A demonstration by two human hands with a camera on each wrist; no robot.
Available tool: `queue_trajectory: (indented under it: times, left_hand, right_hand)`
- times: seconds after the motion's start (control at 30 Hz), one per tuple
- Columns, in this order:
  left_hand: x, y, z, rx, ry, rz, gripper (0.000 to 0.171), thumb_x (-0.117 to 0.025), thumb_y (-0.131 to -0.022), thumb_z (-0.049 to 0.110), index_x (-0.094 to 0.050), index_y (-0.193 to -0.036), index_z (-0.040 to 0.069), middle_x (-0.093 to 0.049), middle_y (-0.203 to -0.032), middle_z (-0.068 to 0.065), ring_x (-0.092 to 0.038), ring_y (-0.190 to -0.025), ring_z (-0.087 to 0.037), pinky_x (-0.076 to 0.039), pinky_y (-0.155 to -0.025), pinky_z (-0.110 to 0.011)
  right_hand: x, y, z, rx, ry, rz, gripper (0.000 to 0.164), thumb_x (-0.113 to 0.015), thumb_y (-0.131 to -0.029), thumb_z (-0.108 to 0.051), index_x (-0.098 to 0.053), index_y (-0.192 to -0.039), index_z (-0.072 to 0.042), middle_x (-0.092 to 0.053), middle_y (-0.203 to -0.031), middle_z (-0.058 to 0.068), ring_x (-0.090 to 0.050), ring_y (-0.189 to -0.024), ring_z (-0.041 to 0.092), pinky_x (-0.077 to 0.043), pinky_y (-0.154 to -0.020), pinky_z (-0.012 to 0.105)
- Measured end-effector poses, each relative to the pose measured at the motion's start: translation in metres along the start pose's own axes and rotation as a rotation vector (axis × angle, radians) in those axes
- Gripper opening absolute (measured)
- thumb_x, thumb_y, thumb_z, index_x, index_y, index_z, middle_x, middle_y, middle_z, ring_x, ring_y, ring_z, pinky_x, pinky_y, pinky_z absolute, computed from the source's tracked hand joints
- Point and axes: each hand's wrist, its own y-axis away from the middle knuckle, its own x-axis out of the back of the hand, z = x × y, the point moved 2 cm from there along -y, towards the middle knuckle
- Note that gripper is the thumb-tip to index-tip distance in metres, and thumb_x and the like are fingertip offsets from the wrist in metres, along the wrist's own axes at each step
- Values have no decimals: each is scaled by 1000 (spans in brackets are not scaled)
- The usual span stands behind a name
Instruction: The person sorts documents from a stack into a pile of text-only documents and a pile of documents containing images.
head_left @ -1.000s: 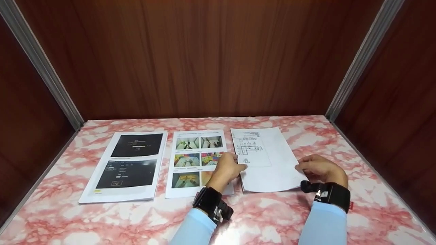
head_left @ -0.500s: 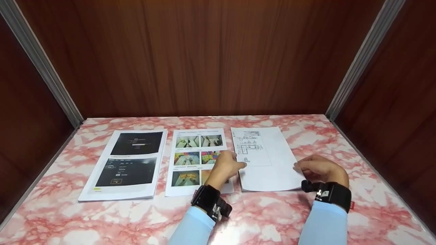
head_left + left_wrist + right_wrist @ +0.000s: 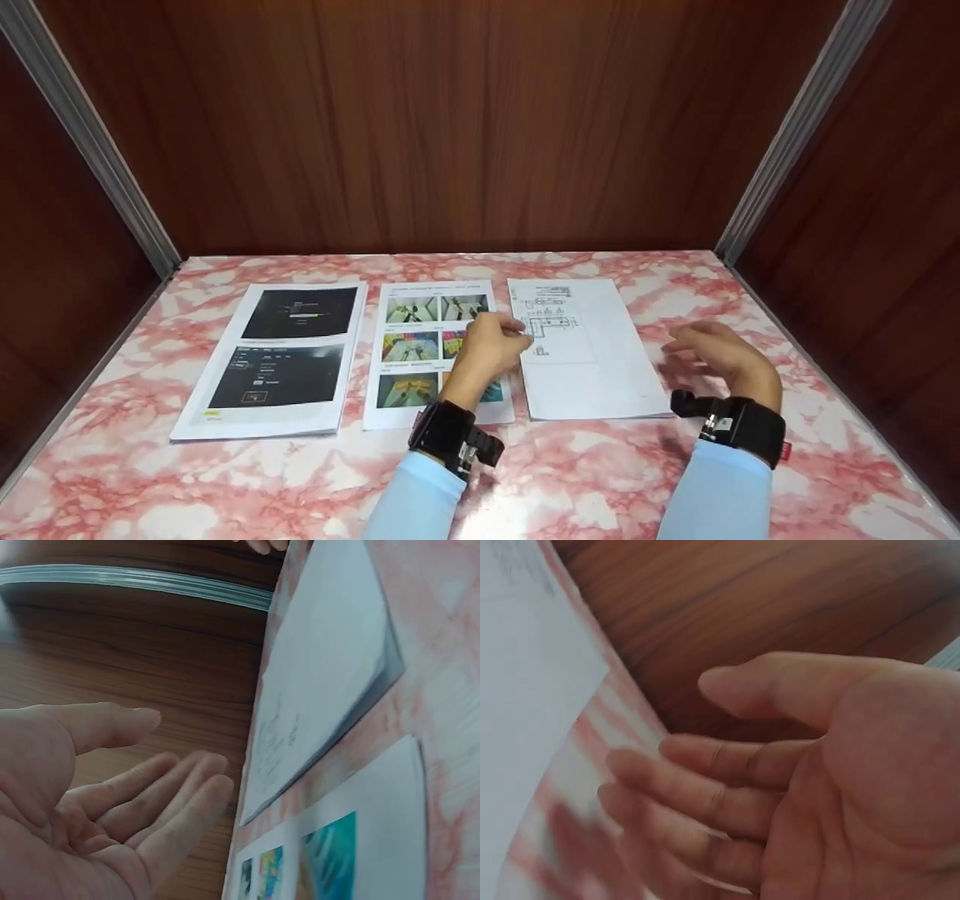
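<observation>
Between the two hands we see the drawing stack (image 3: 596,352), a rectangle of thin white paper lying flat on the tabletop (image 3: 300,491). Its top sheet carries a fine black line drawing (image 3: 553,324) along the left side, with small lettering that we cannot read. In the left wrist view we notice several sheet edges layered at its side.

The left hand (image 3: 487,346) is at the drawing stack's left edge; its fingers are loosely bent, with a clear gap between them and the thumb. The right hand (image 3: 724,356) is just beside the drawing stack's right edge, apart from the paper, its fingers gently curved and slightly spread, the thumb separate. We find these fingers somewhat blurred in the right wrist view.

Just left of the drawing stack we see the photo stack (image 3: 411,346), printed with colour pictures in two columns under captions too small to read. Farther left of it lies the black-panel stack (image 3: 277,367), with two dark printed blocks and a small yellow mark near its lower corner.

Beneath the drawing stack, we make out a glossy red-and-white marbled pattern; behind it rises a dark brown wood-grain panel (image 3: 450,135).
</observation>
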Motion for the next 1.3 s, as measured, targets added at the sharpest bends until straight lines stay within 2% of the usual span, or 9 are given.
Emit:
queue_trajectory:
  times: [0.07,0.17,0.23,0.43,0.6,0.77,0.97,1.17,1.3]
  left_hand:
    - [2,0,3,-27,11,10,20,-78,-98,19,-81,-112,6,-80,-108,-10,-74,-97,-23,-60,-89,-39]
    - [5,1,5,-57,8,23,9,-78,-98,18,-80,-101,9,-79,-101,-8,-72,-91,-21,-58,-86,-37]
    - [8,2,7,-74,9,32,6,-79,-97,17,-81,-96,11,-79,-99,-8,-71,-89,-19,-57,-84,-36]
    - [17,3,12,-95,52,44,10,-78,-99,18,-84,-98,10,-82,-101,-8,-72,-92,-17,-59,-88,-35]
    - [43,5,19,-147,36,73,16,-75,-100,17,-84,-108,6,-84,-106,-10,-76,-99,-23,-62,-96,-40]
    - [91,9,10,-246,14,104,13,-77,-98,10,-81,-109,3,-82,-109,-14,-75,-103,-27,-62,-98,-44]
    - [176,14,-25,-266,-114,176,17,-77,-99,10,-80,-114,2,-80,-115,-19,-74,-109,-33,-58,-104,-48]
    - [252,34,-69,-190,-294,256,25,-77,-101,22,-81,-118,3,-81,-120,-20,-70,-105,-24,-53,-94,-36]
    - [282,46,-104,-74,-360,269,31,-77,-100,21,-78,-123,1,-78,-125,-24,-72,-110,-32,-52,-95,-40]
  right_hand:
    - [-3,-1,-7,50,24,14,82,-51,-111,-52,-24,-169,0,-55,-157,27,-53,-146,44,-37,-128,63]
    - [-8,-7,-19,140,69,17,60,-49,-114,-44,-48,-152,2,-68,-138,21,-68,-126,33,-53,-118,47]
    - [-12,-10,-26,167,91,16,48,-50,-114,-41,-58,-138,0,-71,-124,10,-69,-115,21,-58,-107,36]
    - [-21,-13,-49,233,61,7,32,-51,-114,-34,-62,-125,-6,-67,-102,-3,-65,-98,14,-57,-91,27]
    - [-36,-3,-83,338,-43,56,25,-53,-114,-29,-61,-120,-6,-64,-94,-6,-63,-89,9,-55,-83,24]
    - [-78,6,-129,497,-152,112,19,-57,-112,-19,-65,-116,-2,-64,-87,-5,-64,-82,8,-57,-76,23]
    - [-156,5,-179,629,-207,70,11,-62,-105,-6,-69,-110,1,-68,-89,1,-65,-80,13,-59,-74,26]
    - [-231,0,-207,633,-227,14,14,-64,-102,-3,-71,-113,2,-73,-98,10,-68,-83,15,-63,-79,30]
    - [-287,-9,-210,591,-245,-63,12,-64,-102,-4,-71,-111,2,-70,-94,6,-66,-82,13,-63,-77,28]
